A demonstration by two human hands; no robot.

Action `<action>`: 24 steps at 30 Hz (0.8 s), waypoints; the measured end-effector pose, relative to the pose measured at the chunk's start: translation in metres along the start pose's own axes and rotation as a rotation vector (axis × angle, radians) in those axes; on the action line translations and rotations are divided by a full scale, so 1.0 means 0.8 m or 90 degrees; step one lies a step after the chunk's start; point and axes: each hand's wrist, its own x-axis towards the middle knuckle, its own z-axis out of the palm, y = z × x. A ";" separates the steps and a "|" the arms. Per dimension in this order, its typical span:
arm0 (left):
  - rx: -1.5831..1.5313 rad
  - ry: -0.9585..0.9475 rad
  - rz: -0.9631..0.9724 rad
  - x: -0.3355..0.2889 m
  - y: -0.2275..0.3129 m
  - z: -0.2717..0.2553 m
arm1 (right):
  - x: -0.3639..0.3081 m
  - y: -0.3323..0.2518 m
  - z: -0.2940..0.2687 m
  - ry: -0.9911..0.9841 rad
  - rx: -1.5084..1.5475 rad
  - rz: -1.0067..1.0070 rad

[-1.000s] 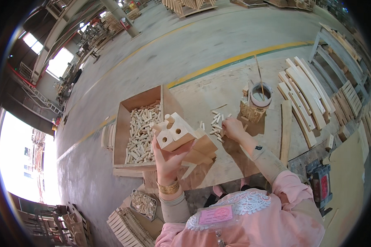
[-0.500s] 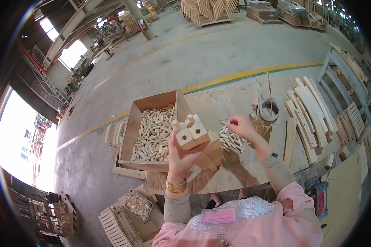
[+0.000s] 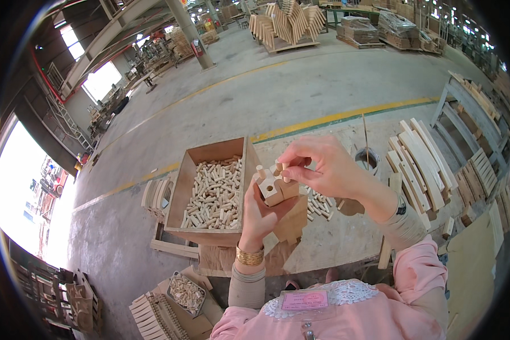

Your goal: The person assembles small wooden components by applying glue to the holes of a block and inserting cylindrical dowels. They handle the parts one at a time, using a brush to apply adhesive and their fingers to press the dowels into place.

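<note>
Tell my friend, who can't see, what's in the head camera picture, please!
A person's left hand holds pale wooden blocks, while their right hand pinches a small peg at the top of them. A wooden box full of pegs stands to the left, and loose pegs lie on the worktable.

Wooden block (image 3: 275, 198) partly behind hands (image 3: 260, 218)

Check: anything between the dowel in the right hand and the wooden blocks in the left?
Nothing visible. The right hand has the dowel right at the wooden blocks in the left hand; fingers partly hide the contact.
</note>
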 end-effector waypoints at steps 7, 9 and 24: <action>0.044 0.053 -0.028 0.005 -0.007 0.001 | -0.006 -0.004 0.003 -0.010 -0.145 -0.128; 0.068 0.050 -0.021 0.008 -0.010 -0.005 | -0.003 0.007 0.003 0.040 -0.109 -0.180; 0.197 0.113 0.002 -0.016 -0.002 -0.018 | -0.161 0.320 0.151 -0.203 -0.344 0.334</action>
